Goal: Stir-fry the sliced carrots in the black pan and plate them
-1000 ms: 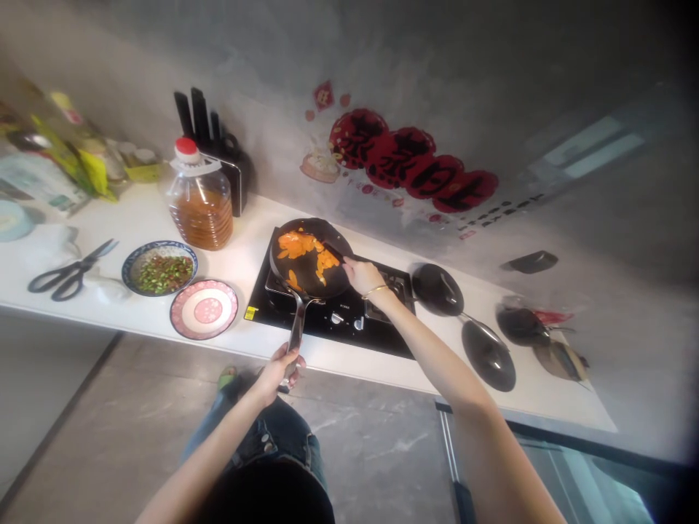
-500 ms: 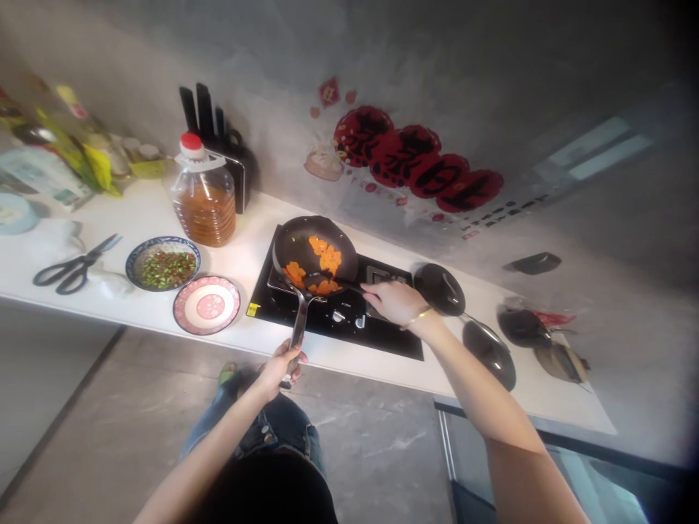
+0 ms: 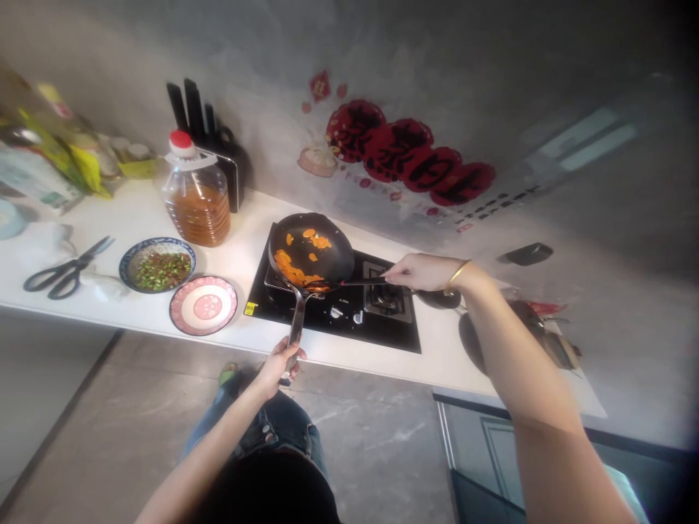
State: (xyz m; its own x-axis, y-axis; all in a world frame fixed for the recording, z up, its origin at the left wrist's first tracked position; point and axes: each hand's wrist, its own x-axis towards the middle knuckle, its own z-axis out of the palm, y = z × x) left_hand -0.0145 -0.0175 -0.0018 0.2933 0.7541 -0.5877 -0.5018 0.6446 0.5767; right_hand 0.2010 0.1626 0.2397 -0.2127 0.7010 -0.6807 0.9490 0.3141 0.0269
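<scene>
Pan [image 3: 339,256] over the left burner of the cooktop [image 3: 320,320]; cannot tell if it rests or is held slightly raised. Left grip [image 3: 282,366] closed around the pan handle [image 3: 296,324], whose long axis runs from the near rim toward the body. Right grip [image 3: 401,274] clenched on a dark utensil [image 3: 363,282], held right of the pan, beside the right burner [image 3: 386,295]. Key relation: utensil lies nearly crosswise, reaching leftward from the right grip to the near rim, by the handle joint; its tip is blurred among orange pieces [image 3: 292,271]. Right hand is nearer the food, left hand lower and closer to the body.

Versus 0.5 s ago: right grip is farther from the pan; orange pieces, then clumped right of centre, now mostly line the left and near wall, with a small group toward the far side. Left grip unchanged.
</scene>
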